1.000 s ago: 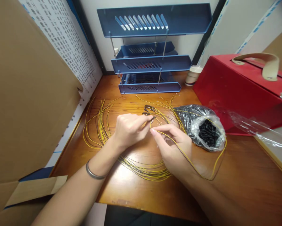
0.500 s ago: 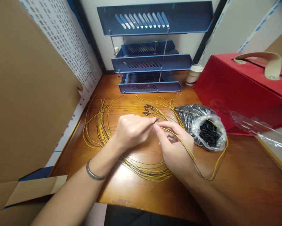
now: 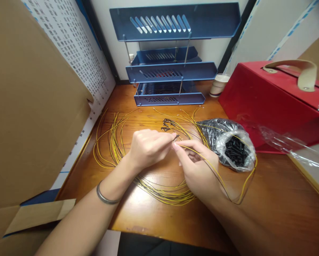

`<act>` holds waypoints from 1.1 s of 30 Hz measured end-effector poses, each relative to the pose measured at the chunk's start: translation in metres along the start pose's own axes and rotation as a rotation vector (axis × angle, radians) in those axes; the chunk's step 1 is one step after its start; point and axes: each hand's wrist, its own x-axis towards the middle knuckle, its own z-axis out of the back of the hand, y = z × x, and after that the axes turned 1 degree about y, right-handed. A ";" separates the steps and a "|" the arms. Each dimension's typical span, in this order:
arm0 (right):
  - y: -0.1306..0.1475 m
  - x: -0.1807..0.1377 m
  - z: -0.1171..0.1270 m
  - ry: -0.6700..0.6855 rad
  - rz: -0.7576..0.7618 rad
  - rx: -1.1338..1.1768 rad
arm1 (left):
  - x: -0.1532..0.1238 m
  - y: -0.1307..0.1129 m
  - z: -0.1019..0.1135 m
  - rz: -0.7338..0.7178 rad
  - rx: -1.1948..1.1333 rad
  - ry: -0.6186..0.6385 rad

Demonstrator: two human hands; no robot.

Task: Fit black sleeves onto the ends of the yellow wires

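My left hand is closed in a pinch on a small dark tube piece at its fingertips. My right hand pinches the end of a thin yellow wire right beside that piece; the wire loops out to the right and back past my wrist. Both hands hover over a wooden desk, above a spread of several yellow and black wires. A clear plastic bag of small black pieces lies just right of my right hand.
A blue three-tier letter tray stands at the back. A red box with a tan handle fills the right side, a paper cup beside it. Cardboard and a printed sheet wall the left. Clear plastic film lies at right.
My right hand has moved up and left, bringing the wire's end against the dark piece at my left fingertips. My left hand has barely shifted.
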 end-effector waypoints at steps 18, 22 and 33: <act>0.002 0.001 0.000 0.028 0.013 0.010 | 0.000 0.001 0.000 0.011 0.003 -0.001; 0.003 0.001 -0.001 0.028 0.014 0.015 | 0.000 0.001 -0.001 0.010 0.005 -0.004; 0.004 -0.001 0.000 0.061 0.016 0.003 | -0.001 0.003 -0.001 0.029 0.009 0.018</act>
